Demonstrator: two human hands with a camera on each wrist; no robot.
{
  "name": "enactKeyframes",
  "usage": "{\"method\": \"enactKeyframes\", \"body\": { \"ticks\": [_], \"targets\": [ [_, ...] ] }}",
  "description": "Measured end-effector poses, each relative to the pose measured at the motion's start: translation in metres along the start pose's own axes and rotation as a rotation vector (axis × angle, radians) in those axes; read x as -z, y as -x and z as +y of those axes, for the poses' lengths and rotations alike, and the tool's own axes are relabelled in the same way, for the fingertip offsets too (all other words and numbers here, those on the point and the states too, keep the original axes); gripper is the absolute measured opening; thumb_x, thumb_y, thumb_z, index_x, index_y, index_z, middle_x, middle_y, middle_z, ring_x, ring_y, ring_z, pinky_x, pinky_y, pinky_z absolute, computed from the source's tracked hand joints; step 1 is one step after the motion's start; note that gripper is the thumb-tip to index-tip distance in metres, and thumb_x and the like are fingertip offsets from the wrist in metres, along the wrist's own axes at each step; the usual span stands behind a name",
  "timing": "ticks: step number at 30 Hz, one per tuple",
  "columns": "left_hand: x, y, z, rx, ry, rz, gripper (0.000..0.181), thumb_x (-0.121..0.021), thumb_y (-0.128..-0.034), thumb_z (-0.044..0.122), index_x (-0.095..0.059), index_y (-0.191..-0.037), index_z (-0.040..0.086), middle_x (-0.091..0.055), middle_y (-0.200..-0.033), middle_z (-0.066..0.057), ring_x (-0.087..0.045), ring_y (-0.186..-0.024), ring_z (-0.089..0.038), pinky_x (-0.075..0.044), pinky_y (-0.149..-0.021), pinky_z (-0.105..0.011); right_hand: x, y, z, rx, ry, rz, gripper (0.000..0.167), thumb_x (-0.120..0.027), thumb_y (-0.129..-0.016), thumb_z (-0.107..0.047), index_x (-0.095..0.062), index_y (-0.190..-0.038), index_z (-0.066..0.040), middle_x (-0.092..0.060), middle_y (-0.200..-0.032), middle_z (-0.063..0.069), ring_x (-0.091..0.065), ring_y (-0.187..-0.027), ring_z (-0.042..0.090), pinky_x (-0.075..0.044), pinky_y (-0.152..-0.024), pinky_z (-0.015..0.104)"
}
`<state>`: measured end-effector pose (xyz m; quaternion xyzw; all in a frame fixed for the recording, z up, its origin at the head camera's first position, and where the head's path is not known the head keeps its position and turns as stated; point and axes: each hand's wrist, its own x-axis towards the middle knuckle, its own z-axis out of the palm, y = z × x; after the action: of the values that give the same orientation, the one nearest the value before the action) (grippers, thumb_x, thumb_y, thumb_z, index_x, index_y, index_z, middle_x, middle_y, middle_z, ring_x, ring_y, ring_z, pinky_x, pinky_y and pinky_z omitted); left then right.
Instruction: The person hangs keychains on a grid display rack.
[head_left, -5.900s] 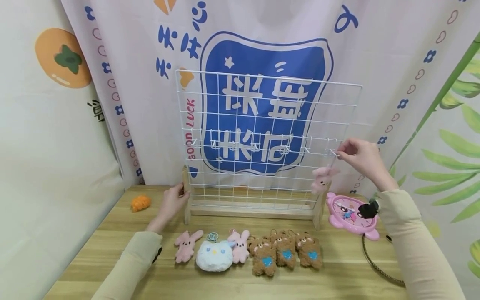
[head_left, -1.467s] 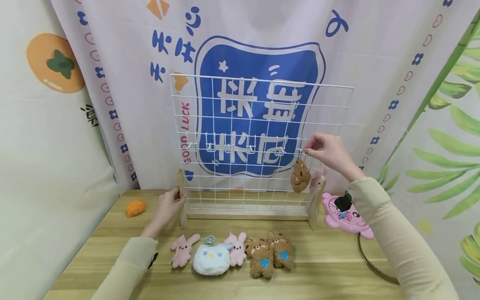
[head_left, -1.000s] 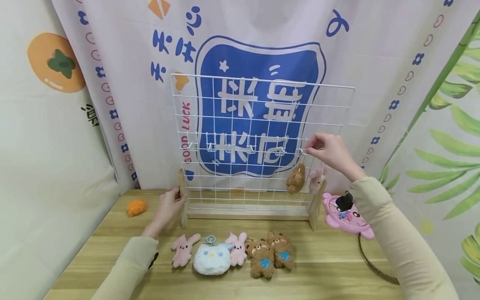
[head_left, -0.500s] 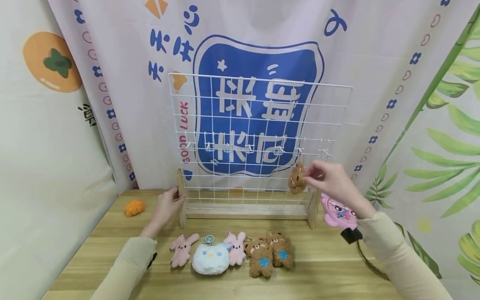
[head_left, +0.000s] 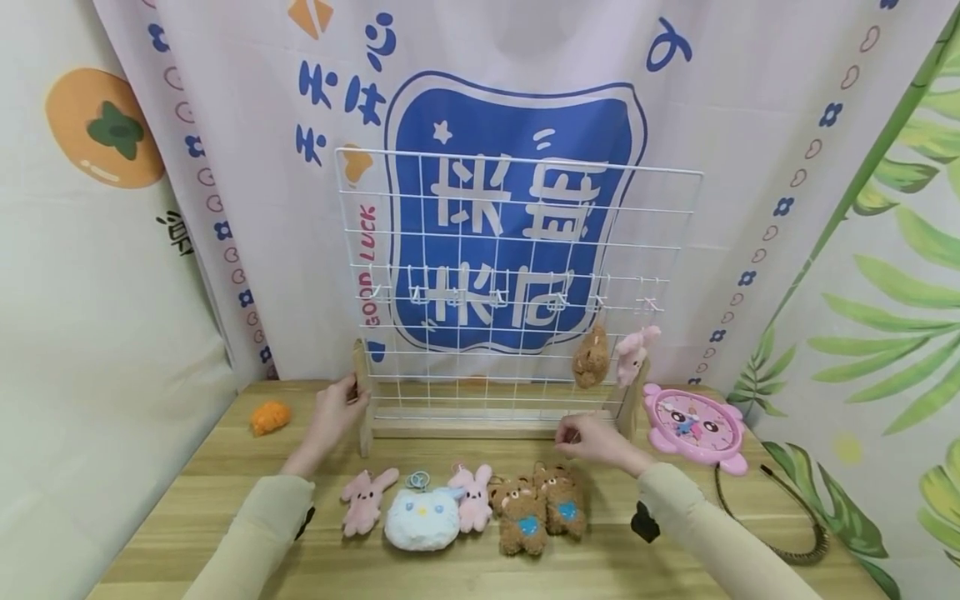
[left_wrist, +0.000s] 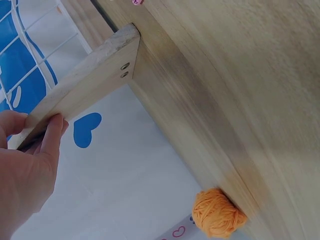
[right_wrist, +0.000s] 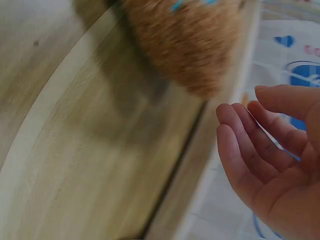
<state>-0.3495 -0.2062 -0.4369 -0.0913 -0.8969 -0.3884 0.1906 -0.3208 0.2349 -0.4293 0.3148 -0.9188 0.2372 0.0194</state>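
Note:
My left hand [head_left: 337, 410] grips the wooden upright [left_wrist: 82, 80] at the left end of a white wire grid rack [head_left: 517, 161]. My right hand [head_left: 597, 440] is low in front of the rack's base, just behind the brown bear plush [head_left: 564, 502] on the table. In the right wrist view its fingers [right_wrist: 245, 165] are loosely bent, thumb apart, holding nothing. A brown plush [head_left: 590, 360] and a pink bunny plush [head_left: 634, 357] hang from the two rightmost hooks. Another bear [head_left: 522, 521], a white plush face [head_left: 422, 521] and two pink bunnies [head_left: 365, 506] lie in the front row.
Several bare hooks [head_left: 498, 297] line the grid left of the hanging plushes. An orange yarn-like ball [head_left: 270, 417] sits at the far left of the table. On the right lie a pink clock [head_left: 695, 427] and a dark curved cord [head_left: 813, 546]. A printed curtain [head_left: 517, 50] hangs behind.
One brown bear has gone from the table row to a hook beside the pink bunny. My right hand has let go and dropped leftward toward the remaining bears; my left hand still grips the upright.

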Motion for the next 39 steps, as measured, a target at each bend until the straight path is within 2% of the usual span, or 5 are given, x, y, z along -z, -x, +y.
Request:
{"method": "enactKeyframes", "body": {
  "ticks": [16,25,27,32,39],
  "targets": [
    [-0.001,0.000,0.002,-0.014,0.002,0.019,0.028,-0.059,-0.0938,0.006,-0.063,-0.114,-0.013,-0.068,-0.112,-0.033,-0.068,-0.106,-0.046,-0.059,-0.091,-0.052,-0.034,-0.025,0.008,-0.143,0.010,-0.170,0.016,-0.074,-0.085,-0.010,-0.072,-0.070,-0.006,-0.064,-0.059,-0.001,-0.045,-0.051,0.002,-0.042,-0.055,0.018],
    [-0.002,0.001,0.000,-0.017,-0.007,0.027,0.017,-0.059,-0.0937,0.006,-0.065,-0.102,-0.008,-0.070,-0.109,-0.031,-0.069,-0.105,-0.044,-0.059,-0.091,-0.053,-0.034,-0.025,0.005,-0.148,0.010,-0.168,0.019,-0.067,-0.084,-0.004,-0.069,-0.066,-0.008,-0.055,-0.054,-0.007,-0.040,-0.049,0.004,-0.053,-0.082,0.040],
    [-0.003,0.001,0.000,-0.020,-0.007,0.026,0.016,-0.059,-0.0934,0.005,-0.065,-0.101,-0.007,-0.071,-0.108,-0.031,-0.069,-0.105,-0.044,-0.059,-0.091,-0.053,-0.031,-0.024,0.004,-0.129,0.003,-0.152,0.017,-0.065,-0.084,-0.004,-0.069,-0.068,-0.009,-0.057,-0.057,-0.005,-0.041,-0.051,0.004,-0.055,-0.078,0.044],
    [-0.003,0.001,0.000,-0.022,0.002,0.028,0.016,-0.059,-0.0932,0.005,-0.065,-0.100,-0.008,-0.071,-0.108,-0.031,-0.069,-0.104,-0.044,-0.059,-0.090,-0.052,-0.019,-0.021,0.001,-0.093,-0.010,-0.069,0.010,-0.064,-0.082,-0.005,-0.065,-0.074,-0.011,-0.059,-0.064,-0.004,-0.044,-0.055,0.002,-0.043,-0.057,0.021],
    [-0.003,0.000,-0.003,-0.007,0.006,0.013,0.023,-0.058,-0.0938,0.005,-0.064,-0.110,-0.010,-0.069,-0.111,-0.032,-0.069,-0.105,-0.045,-0.059,-0.091,-0.052,0.002,-0.011,-0.008,-0.098,-0.058,0.013,0.007,-0.067,-0.075,-0.005,-0.062,-0.077,-0.011,-0.065,-0.071,-0.004,-0.051,-0.063,-0.002,-0.046,-0.059,0.014]
  ]
}}
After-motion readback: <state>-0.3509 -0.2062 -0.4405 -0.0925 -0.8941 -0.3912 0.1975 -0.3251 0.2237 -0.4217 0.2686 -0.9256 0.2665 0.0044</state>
